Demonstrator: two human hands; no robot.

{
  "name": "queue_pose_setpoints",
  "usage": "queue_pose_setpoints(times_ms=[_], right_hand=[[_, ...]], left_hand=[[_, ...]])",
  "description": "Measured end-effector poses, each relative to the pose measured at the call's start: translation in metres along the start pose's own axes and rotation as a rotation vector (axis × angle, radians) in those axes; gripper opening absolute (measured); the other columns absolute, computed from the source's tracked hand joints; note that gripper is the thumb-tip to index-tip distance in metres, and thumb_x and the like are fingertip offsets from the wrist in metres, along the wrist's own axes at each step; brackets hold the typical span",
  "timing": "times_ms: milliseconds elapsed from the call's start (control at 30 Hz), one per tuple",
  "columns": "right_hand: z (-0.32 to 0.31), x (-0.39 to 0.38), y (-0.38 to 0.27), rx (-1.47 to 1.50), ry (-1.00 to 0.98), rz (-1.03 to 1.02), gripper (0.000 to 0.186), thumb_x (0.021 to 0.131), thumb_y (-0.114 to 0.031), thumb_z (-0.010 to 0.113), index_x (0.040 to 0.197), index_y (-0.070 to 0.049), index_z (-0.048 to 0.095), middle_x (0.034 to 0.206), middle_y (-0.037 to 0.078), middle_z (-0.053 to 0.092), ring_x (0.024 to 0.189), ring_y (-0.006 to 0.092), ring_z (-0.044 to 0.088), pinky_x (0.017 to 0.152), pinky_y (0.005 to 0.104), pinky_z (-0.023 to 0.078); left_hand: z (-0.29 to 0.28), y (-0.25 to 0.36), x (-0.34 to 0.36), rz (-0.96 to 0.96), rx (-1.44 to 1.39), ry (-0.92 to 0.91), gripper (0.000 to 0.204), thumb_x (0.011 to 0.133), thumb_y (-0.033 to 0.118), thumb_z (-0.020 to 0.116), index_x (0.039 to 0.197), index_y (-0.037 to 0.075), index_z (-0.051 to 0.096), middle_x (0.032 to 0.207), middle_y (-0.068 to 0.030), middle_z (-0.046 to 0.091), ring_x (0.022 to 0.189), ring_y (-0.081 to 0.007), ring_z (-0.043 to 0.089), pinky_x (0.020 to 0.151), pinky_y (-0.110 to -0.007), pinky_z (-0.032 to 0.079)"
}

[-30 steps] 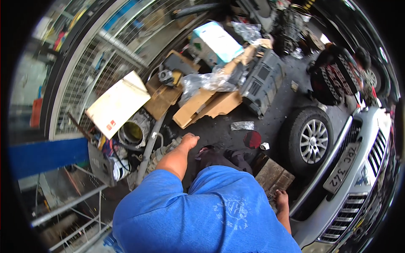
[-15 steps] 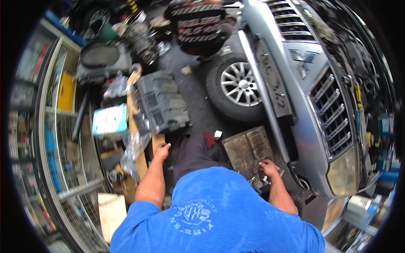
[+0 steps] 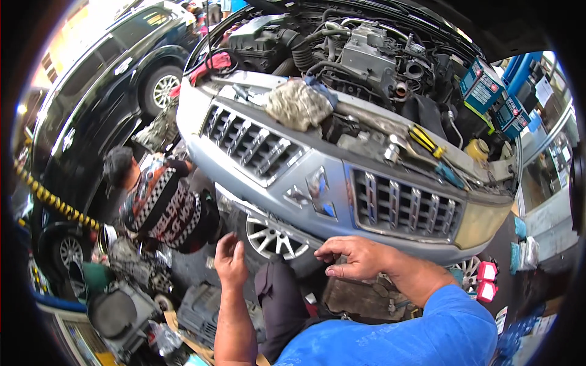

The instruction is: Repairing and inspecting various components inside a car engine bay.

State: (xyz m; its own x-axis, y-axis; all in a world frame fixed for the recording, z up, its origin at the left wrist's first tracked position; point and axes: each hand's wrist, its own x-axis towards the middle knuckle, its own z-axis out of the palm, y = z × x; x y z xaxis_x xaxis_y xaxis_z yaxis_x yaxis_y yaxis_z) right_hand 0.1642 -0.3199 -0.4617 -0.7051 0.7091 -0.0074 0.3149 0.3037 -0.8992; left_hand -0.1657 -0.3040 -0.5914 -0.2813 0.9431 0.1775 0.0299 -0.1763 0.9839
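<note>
My left hand (image 3: 231, 259) is raised in front of the silver car's front end, its fingers loosely bent, the thumb apart and nothing in it. Nearest to it is the white-spoked wheel (image 3: 268, 236) lying on the floor under the bumper. To the right, my right hand (image 3: 354, 257) hangs before the lower edge of the car's silver front (image 3: 317, 189). Its fingers curve forward away from the thumb, and I see nothing between them. Above both hands, a dirty cloth (image 3: 298, 105) and yellow-and-black handled tools (image 3: 427, 141) rest along the front edge of the open engine bay (image 3: 372, 61).
A co-worker (image 3: 162, 204) in a dark patterned shirt crouches at the left beside the car. Grey plastic panels (image 3: 204, 314) and a worn brown board (image 3: 360, 297) lie on the floor. Teal boxes (image 3: 482, 85) stand at the bay's right side; a dark car (image 3: 110, 79) is behind left.
The view has swung up from the floor and leftward bench area to the car's front and engine bay. Both hands have risen from low beside my legs to before the bumper.
</note>
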Motion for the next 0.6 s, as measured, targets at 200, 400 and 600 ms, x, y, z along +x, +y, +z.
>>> queue_pose_setpoints(times_ms=[200,400,600], right_hand=[[-0.056,0.152,-0.051,-0.064,0.122,-0.293,0.036,0.089,-0.020,0.070,0.117,0.001,0.062,0.107,0.017,0.064,0.099,0.0354,0.062,0.086,0.0433,0.052],[-0.098,0.218,-0.083,-0.020,0.215,-0.326,0.033,0.090,-0.017,0.067,0.117,0.002,0.062,0.105,0.017,0.063,0.098,0.0363,0.061,0.087,0.0437,0.051],[-0.227,0.177,-0.082,-0.259,0.660,-0.010,0.028,0.087,-0.018,0.071,0.111,-0.004,0.066,0.100,0.016,0.065,0.095,0.0328,0.063,0.085,0.0415,0.052]], left_hand=[[0.140,0.147,0.236,0.726,0.092,-0.350,0.029,0.089,0.002,0.065,0.116,-0.006,0.060,0.113,-0.0166,0.064,0.108,-0.0266,0.061,0.098,-0.036,0.045],[0.254,0.165,0.364,0.664,0.460,-0.557,0.042,0.086,0.026,0.074,0.116,0.001,0.062,0.114,-0.0202,0.062,0.109,-0.0401,0.057,0.093,-0.044,0.047],[0.300,0.144,0.381,0.326,1.080,-0.766,0.072,0.091,0.065,0.051,0.132,0.006,0.058,0.132,-0.0185,0.059,0.129,-0.0363,0.050,0.111,-0.056,0.031]])
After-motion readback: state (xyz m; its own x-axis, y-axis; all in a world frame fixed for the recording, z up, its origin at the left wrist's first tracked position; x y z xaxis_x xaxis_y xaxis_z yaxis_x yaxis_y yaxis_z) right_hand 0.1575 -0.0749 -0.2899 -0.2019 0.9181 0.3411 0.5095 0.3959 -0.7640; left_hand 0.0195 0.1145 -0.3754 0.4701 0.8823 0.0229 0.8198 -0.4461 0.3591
